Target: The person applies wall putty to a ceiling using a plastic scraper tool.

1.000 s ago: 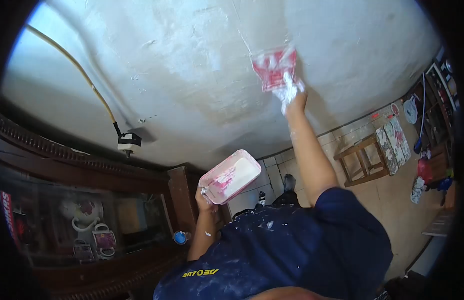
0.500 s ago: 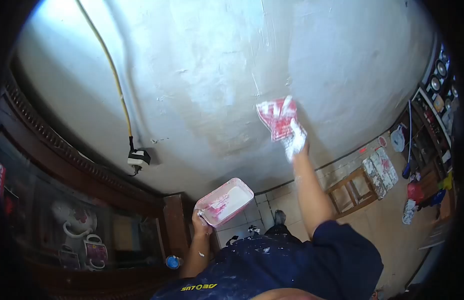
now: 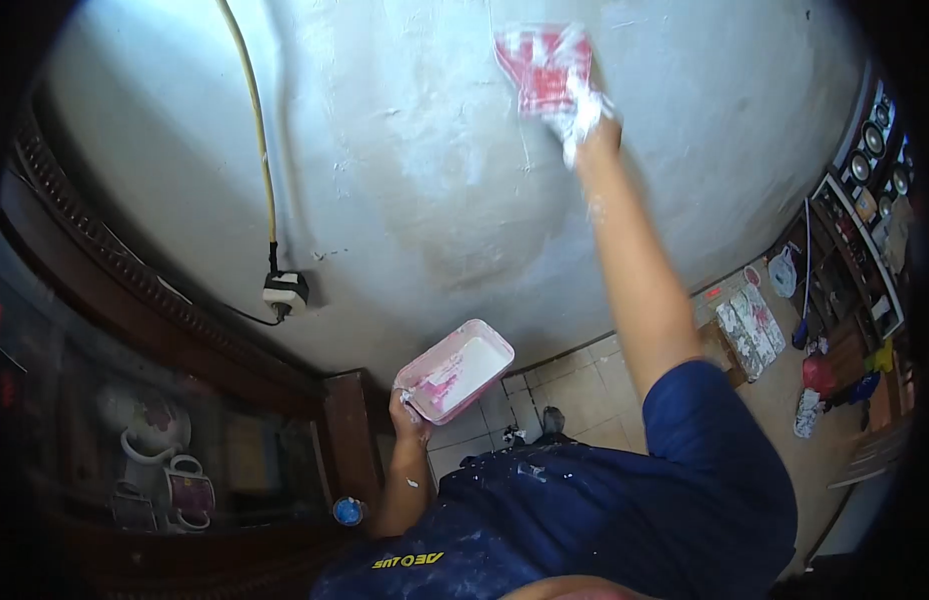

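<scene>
While the left hand [image 3: 410,408] is gripping a pink tray [image 3: 455,370] low by the cabinet [image 3: 185,400], the right hand [image 3: 585,120] is pressing a red scraper [image 3: 543,68] flat to the wall [image 3: 415,170].
The right grip is clenching the scraper's lower edge, the blade lying above the fingers; the tray is sitting atop the left grip, tilted.

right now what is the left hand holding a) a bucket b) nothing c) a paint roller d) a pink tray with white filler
d, the left hand grips the corner of a pink tray with white filler in it, held below the wall.
</scene>
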Motion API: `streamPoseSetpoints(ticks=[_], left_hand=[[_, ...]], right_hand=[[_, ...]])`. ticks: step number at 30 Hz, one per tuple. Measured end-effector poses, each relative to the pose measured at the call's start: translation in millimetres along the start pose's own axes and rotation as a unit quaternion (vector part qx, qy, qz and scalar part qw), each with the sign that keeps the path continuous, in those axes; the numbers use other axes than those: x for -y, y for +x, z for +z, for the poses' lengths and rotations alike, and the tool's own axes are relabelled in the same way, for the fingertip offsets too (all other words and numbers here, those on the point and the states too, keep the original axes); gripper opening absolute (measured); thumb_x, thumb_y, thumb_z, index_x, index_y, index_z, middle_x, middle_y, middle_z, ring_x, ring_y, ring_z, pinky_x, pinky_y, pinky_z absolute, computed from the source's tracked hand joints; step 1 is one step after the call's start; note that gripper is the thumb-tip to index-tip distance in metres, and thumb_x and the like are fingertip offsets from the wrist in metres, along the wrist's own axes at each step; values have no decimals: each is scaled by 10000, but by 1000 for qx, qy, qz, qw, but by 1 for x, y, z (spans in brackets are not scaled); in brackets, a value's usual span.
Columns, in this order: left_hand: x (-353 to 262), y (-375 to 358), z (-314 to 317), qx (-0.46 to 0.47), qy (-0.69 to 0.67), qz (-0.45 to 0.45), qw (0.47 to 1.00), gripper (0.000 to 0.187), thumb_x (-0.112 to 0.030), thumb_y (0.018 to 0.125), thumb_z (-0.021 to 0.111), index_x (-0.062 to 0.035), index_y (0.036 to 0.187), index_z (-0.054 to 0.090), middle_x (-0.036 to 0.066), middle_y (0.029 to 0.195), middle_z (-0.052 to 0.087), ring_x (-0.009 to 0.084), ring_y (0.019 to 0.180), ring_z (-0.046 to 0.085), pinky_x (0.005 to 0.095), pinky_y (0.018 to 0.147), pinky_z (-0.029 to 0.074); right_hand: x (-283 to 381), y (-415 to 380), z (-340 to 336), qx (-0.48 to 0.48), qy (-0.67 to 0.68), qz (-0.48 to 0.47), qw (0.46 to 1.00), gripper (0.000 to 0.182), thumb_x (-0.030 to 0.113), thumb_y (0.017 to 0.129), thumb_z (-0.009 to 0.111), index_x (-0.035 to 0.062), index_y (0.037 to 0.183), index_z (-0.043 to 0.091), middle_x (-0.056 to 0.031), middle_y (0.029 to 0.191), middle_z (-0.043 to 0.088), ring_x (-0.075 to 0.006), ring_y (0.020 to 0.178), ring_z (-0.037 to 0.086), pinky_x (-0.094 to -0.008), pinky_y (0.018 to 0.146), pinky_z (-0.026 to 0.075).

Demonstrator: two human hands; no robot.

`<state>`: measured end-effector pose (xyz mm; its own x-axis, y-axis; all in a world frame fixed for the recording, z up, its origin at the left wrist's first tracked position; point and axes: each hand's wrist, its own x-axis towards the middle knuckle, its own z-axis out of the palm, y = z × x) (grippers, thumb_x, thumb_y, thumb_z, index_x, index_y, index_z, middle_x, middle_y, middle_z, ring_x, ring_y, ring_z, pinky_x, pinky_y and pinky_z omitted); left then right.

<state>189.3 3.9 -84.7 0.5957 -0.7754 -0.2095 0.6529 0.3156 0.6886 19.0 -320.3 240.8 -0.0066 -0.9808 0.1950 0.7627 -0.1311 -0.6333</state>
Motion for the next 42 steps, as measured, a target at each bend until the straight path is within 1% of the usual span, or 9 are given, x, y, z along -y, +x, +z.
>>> streamPoseSetpoints(ticks=[5, 10, 14, 16, 20, 24, 26, 32, 42], left_hand=[[-5, -3, -19, 7, 34, 3, 999, 406, -267, 872, 411, 3, 1150, 532, 168, 1109, 589, 312, 1041, 575, 435, 927, 462], [0, 6, -27, 44, 28, 24, 998, 368, -219, 859, 415, 10, 1121, 535, 169, 1086, 593, 309, 1016, 585, 444, 922, 465], [-2, 5, -13, 30, 13, -4, 999, 375, -204, 848, 412, 13, 1130, 531, 167, 1091, 589, 304, 1019, 586, 439, 923, 465], [4, 14, -14, 51, 34, 13, 998, 394, -197, 841, 411, 21, 1151, 519, 170, 1103, 583, 304, 1035, 580, 424, 924, 464], [0, 17, 8, 68, 13, -4, 998, 412, -198, 833, 417, 25, 1166, 510, 171, 1112, 579, 299, 1053, 573, 411, 932, 459], [10, 19, 2, 62, 20, -13, 998, 412, -263, 869, 406, -3, 1165, 527, 166, 1119, 588, 306, 1050, 574, 417, 931, 458], [12, 19, 0, 66, 15, 3, 998, 403, -268, 879, 403, -5, 1156, 533, 162, 1117, 590, 304, 1050, 574, 417, 933, 456], [8, 8, -14, 44, 18, 7, 999, 380, -257, 858, 429, -1, 1112, 549, 161, 1076, 600, 306, 1026, 581, 424, 910, 465], [5, 4, -25, 37, 33, 18, 999, 390, -276, 871, 426, -7, 1128, 543, 169, 1103, 592, 313, 1047, 571, 434, 928, 456]], right_hand=[[-157, -104, -189, -127, -58, 180, 974, 307, 149, 888, 595, -11, 1142, 530, -125, 1052, 602, -252, 897, 625, -435, 751, 550], [-202, -177, -287, -150, -10, 335, 930, 332, 226, 871, 617, 87, 1164, 542, -40, 1071, 604, -217, 973, 587, -380, 810, 502], [-153, -148, -253, -60, 89, 269, 957, 276, 177, 910, 541, 39, 1150, 544, -57, 1058, 611, -178, 933, 595, -317, 865, 486], [-89, -109, -176, -81, 34, 213, 973, 310, 232, 941, 487, 32, 1174, 528, -68, 1050, 613, -188, 908, 596, -340, 869, 475], [26, -28, -25, 164, 33, 19, 986, 291, 263, 935, 518, 65, 1147, 534, -64, 1010, 622, -171, 876, 618, -301, 746, 514], [70, 19, 83, 215, 51, -68, 973, 318, 193, 922, 545, -13, 1161, 506, -107, 1066, 607, -224, 928, 622, -364, 843, 535], [71, 20, 99, 179, -26, -48, 982, 256, 247, 926, 523, 85, 1122, 558, -58, 973, 613, -159, 823, 589, -304, 660, 497], [-2, -15, 25, 63, -27, 24, 997, 429, 152, 864, 637, -53, 1204, 475, -132, 1061, 587, -229, 894, 619, -375, 730, 575], [-163, -154, -197, -128, -106, 282, 945, 341, 187, 853, 659, 20, 1117, 522, -109, 1050, 611, -253, 856, 642, -409, 691, 569]])
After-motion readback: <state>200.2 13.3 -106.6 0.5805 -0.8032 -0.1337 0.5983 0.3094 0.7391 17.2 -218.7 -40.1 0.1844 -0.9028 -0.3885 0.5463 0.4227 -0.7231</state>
